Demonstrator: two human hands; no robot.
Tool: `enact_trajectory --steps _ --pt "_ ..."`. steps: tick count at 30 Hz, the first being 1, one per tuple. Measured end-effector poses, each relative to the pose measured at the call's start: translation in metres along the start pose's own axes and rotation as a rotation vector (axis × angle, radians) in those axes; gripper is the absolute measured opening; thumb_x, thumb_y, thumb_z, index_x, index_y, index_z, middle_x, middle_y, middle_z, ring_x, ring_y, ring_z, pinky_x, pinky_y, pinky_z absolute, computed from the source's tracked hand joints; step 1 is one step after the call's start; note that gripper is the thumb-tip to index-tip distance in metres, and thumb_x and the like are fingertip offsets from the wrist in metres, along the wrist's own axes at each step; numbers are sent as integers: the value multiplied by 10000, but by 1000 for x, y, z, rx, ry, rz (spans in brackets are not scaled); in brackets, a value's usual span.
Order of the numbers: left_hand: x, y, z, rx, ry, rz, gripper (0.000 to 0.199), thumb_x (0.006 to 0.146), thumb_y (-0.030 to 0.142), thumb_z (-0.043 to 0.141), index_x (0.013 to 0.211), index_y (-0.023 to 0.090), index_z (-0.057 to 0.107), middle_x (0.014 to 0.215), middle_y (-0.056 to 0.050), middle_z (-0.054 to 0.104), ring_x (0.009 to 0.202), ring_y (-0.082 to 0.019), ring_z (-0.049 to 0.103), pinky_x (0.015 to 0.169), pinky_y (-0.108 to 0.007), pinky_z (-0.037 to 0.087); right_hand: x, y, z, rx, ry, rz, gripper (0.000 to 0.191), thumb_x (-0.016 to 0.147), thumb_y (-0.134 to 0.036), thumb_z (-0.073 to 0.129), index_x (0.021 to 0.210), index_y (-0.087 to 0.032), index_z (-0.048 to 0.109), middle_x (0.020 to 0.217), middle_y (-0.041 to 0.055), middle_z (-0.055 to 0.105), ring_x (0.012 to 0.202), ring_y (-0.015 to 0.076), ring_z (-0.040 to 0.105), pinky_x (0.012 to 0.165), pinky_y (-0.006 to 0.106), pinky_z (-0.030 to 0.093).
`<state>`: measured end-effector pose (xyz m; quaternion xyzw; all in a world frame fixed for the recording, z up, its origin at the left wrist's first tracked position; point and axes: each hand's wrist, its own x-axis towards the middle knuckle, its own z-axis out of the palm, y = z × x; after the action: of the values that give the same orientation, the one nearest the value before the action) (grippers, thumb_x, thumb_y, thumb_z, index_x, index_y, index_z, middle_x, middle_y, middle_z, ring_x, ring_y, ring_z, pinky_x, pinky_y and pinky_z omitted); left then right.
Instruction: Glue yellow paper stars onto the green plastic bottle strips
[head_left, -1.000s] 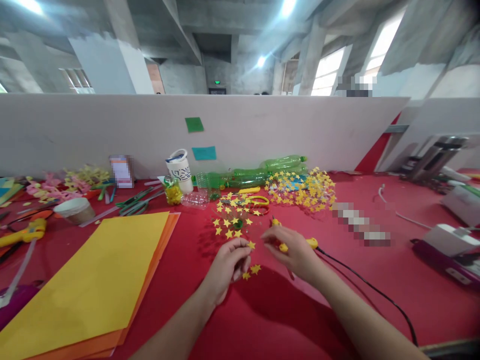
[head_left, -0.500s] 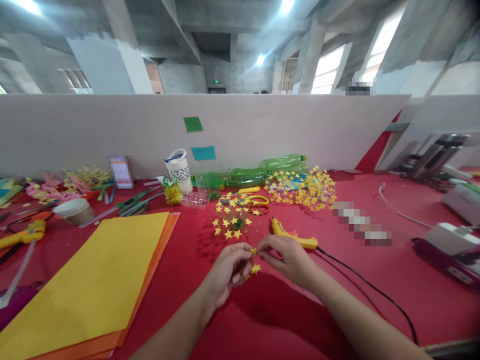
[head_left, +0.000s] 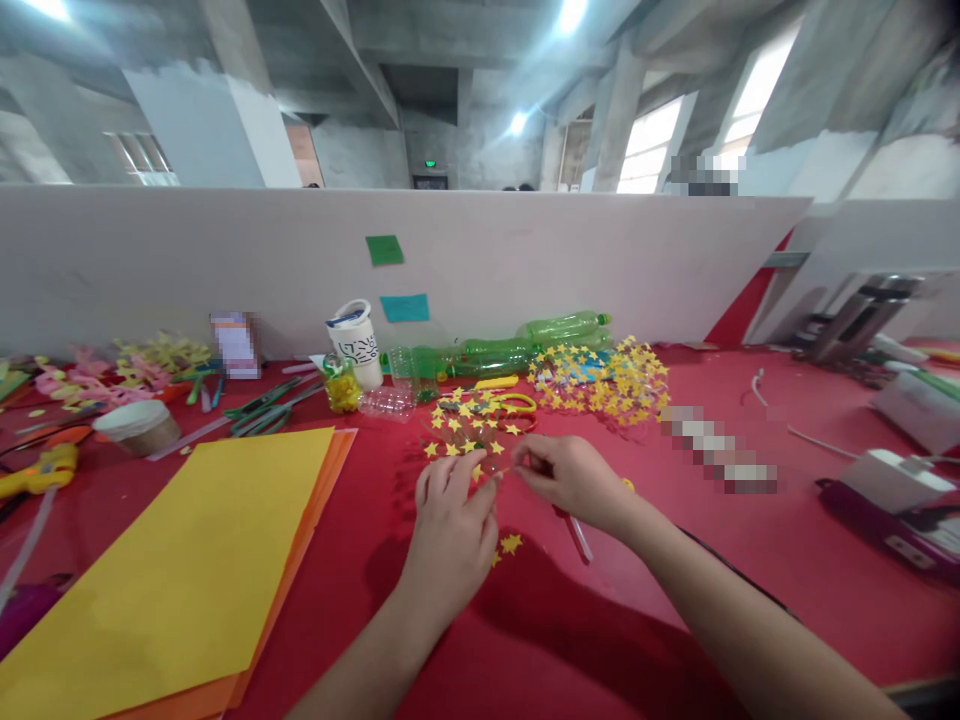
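Observation:
My left hand (head_left: 454, 525) is palm down at the near side of a cluster of small yellow stars (head_left: 459, 412) on thin clear strips. Its thumb and index finger are apart, and a yellow star shows in the gap between them. Just right of these fingertips, my right hand (head_left: 576, 480) has its thumb and fingers pinched together; what they hold is too small to make out. Loose yellow stars (head_left: 511, 543) lie on the red table below the hands. A translucent glue stick (head_left: 581, 540) pokes out under my right hand, which hides most of the yellow glue gun.
Sheets of yellow paper (head_left: 187, 560) over orange ones lie at the left. Behind the stars are yellow-handled scissors (head_left: 517, 405), green plastic bottles (head_left: 495, 357) and a white cup (head_left: 354, 340). A bigger star cluster (head_left: 622, 380) stands back right, and a power strip (head_left: 892, 530) lies at far right.
My left hand has turned palm down and moved up toward the star cluster. The small yellow star no longer shows between the fingertips. My right hand has risen and now covers the glue gun.

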<state>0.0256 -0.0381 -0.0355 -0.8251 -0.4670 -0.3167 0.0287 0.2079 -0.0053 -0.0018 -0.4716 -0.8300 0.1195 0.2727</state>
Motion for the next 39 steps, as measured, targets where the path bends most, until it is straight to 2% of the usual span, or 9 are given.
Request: enact_trajectory --steps 3,6,12,23,39 --pt "2 -4 4 45 -54 17 320 767 121 467 1026 212 631 1240 -72 516 1180 -286 370 1059 -540 140 2 2 9 89 24 34 54 777 -187 518 774 -201 571 520 -73 426 477 79 397 474 184 261" --pt "1 -7 11 46 -88 17 353 779 114 441 1077 210 604 1212 -57 548 1197 -284 366 1072 -555 101 0 7 21 213 36 89 51 777 -194 511 762 -195 560 527 -72 421 488 83 404 475 183 275" --pt "-3 -10 21 46 -124 -2 404 757 55 406 1095 195 578 1197 -41 563 1196 -285 377 1067 -566 119 -2 9 37 363 64 179 54 770 -203 498 749 -192 546 506 -77 400 472 86 385 461 190 270" --pt "-6 -9 23 59 -163 8 499 718 17 385 1174 166 519 1252 -46 508 1238 -277 322 1085 -544 123 4 6 46 569 102 322 31 734 -213 495 728 -199 521 514 -75 439 451 88 398 439 191 287" --pt "-8 -9 25 77 -183 16 523 720 37 398 1224 146 484 1306 -59 474 1246 -282 311 1078 -551 135 5 8 53 567 170 355 59 755 -251 498 742 -199 524 478 -79 433 428 88 396 420 187 285"
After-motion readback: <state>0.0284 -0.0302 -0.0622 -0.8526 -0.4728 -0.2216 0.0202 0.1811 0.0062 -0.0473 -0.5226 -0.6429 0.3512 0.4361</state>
